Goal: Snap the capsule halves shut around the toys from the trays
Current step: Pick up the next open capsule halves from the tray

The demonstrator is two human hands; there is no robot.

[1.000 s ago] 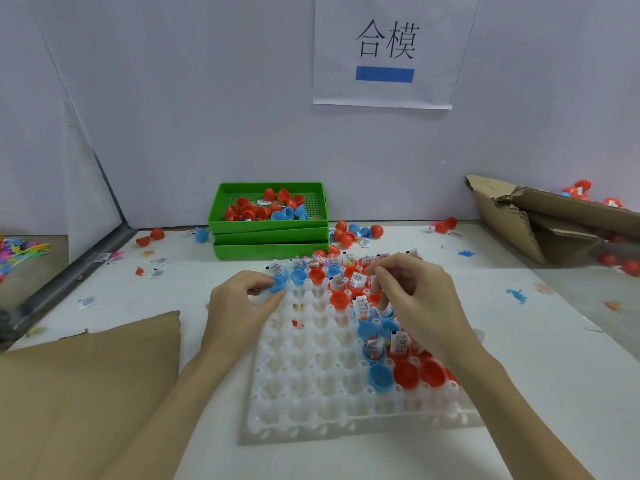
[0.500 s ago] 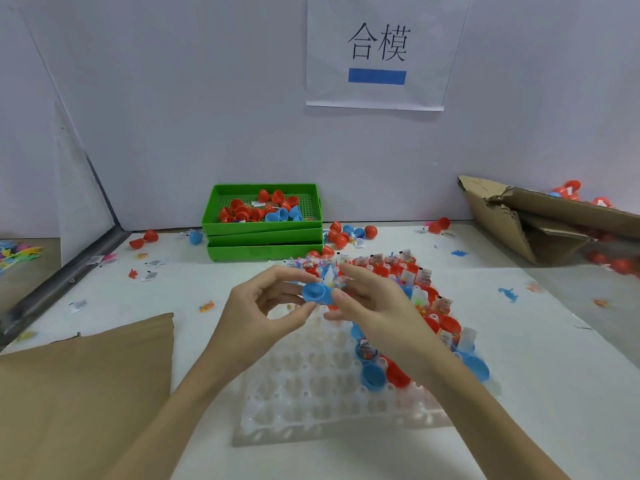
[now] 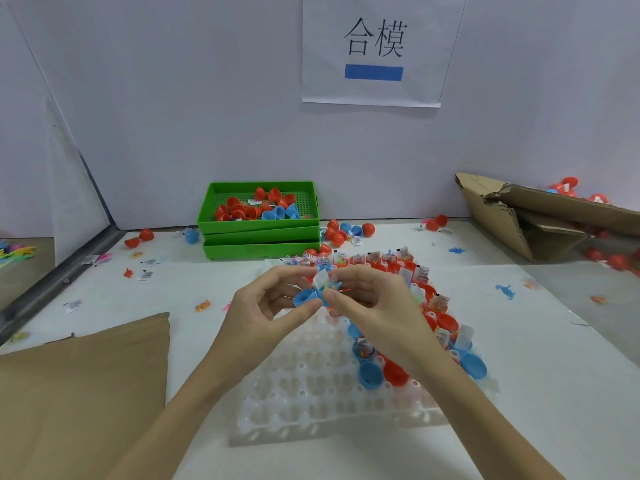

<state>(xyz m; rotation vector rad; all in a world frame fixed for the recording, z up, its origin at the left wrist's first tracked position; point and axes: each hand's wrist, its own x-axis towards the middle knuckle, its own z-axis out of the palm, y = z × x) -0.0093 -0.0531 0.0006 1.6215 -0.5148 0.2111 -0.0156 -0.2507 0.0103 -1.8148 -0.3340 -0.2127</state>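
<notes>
Above the white cell tray my left hand pinches an empty blue capsule half between thumb and fingers. Right beside it, my right hand pinches a second blue half that holds a small colourful toy and a white paper slip. The two halves touch at their rims and stand apart as two pieces. Several filled red and blue halves sit in the tray's right and far cells; the left cells hold nothing.
A stack of green trays with loose red and blue halves stands behind. Brown cardboard lies at the near left, a torn carton at the far right. Loose halves, slips and tiny toys are scattered over the white table.
Both hands rose from the tray's far cells and came together over it, each with a blue half. The halves now meet in front of me.
</notes>
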